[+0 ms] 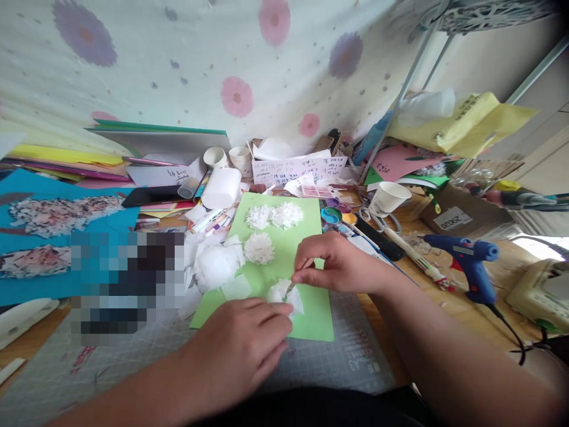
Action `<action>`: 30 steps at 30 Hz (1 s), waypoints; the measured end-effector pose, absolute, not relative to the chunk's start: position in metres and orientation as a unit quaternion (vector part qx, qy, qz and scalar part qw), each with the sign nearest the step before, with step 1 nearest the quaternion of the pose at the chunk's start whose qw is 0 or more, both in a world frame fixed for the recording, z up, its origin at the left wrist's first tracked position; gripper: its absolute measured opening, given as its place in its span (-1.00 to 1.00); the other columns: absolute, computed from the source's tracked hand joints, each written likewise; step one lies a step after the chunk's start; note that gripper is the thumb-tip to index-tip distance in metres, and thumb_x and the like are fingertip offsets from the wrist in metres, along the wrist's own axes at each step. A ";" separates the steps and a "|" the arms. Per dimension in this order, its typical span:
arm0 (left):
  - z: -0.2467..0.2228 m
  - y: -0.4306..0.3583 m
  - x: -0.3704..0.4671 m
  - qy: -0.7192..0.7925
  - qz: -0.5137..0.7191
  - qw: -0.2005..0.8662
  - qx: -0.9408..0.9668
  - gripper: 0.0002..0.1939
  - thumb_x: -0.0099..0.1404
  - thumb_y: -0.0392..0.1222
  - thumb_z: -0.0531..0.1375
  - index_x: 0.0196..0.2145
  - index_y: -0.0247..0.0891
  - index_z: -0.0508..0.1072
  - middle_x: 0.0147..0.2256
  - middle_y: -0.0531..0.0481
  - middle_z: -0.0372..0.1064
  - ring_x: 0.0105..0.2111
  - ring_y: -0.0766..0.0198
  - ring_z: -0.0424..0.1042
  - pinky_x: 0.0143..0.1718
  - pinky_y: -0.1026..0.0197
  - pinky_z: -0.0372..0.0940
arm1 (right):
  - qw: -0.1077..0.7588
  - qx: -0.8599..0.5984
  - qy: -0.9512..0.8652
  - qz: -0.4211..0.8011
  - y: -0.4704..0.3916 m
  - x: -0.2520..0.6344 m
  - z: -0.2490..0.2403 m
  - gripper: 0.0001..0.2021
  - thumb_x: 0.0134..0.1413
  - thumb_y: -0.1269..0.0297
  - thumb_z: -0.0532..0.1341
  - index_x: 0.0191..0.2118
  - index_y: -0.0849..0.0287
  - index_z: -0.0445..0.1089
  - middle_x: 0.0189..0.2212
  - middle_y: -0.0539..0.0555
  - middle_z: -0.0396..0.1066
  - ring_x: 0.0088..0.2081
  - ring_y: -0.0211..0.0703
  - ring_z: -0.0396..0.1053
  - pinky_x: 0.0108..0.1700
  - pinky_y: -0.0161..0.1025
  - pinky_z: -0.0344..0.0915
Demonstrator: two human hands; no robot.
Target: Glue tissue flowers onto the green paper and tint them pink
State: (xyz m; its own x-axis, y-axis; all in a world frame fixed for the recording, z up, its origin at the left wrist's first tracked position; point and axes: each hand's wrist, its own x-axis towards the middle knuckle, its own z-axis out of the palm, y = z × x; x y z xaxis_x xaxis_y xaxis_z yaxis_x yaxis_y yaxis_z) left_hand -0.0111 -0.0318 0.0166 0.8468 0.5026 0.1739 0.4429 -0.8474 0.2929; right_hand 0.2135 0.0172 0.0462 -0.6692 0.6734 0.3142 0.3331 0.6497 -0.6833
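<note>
My right hand (pixel 331 264) is closed in a pinch around a slim tool with a metal tip (pixel 290 289); the fingers hide most of it, so its exact kind is unclear. The tip touches a white tissue paper piece (pixel 278 290) on the light green sheet (pixel 317 320). From the near side, my left hand (pixel 249 338) grips that paper's edge with its fingers closed. Farther up the sheet are crumpled white paper pompoms (pixel 287 214), two side by side and another (pixel 259 248) below them. A stack of white tissue pieces (pixel 217 267) lies left of these.
A grey cutting mat (pixel 355 356) lies under the green sheet. To the right are a blue glue gun (pixel 473 261), a paper cup (pixel 390 197) and paint pots (pixel 331 215). Blue paper (pixel 35 222) with crumpled paper shapes is at left, beside a pixelated patch.
</note>
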 end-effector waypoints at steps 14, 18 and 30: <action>0.031 -0.008 -0.031 0.328 0.196 0.165 0.909 -0.80 0.31 -0.24 0.03 -0.37 -0.19 0.44 -0.41 0.01 0.48 -0.43 0.28 0.42 -0.37 0.28 0.26 | 0.199 -0.298 -0.891 0.279 0.017 0.214 0.046 -0.86 0.06 0.34 0.25 -0.48 0.25 0.41 -0.53 0.03 0.43 -0.47 -0.30 0.32 -0.37 -0.35 0.20; 0.040 0.015 -0.052 0.433 0.142 0.159 0.876 -0.81 0.28 -0.18 0.04 -0.27 -0.16 0.45 -0.24 0.00 0.44 -0.33 0.24 0.42 -0.35 0.28 0.23 | 0.241 -0.313 -0.870 0.295 0.017 0.217 0.049 -0.85 0.07 0.32 0.24 -0.47 0.25 0.39 -0.54 0.03 0.43 -0.50 -0.30 0.32 -0.41 -0.36 0.21; 0.034 0.000 -0.031 0.475 0.005 0.058 0.878 -0.85 0.13 -0.07 0.19 -0.40 -0.19 0.36 -0.34 -0.04 0.32 -0.32 0.10 0.35 -0.42 0.19 0.15 | 0.272 -0.327 -0.858 0.288 0.016 0.215 0.052 -0.87 0.07 0.35 0.24 -0.46 0.25 0.40 -0.52 0.06 0.48 -0.50 -0.29 0.36 -0.41 -0.36 0.25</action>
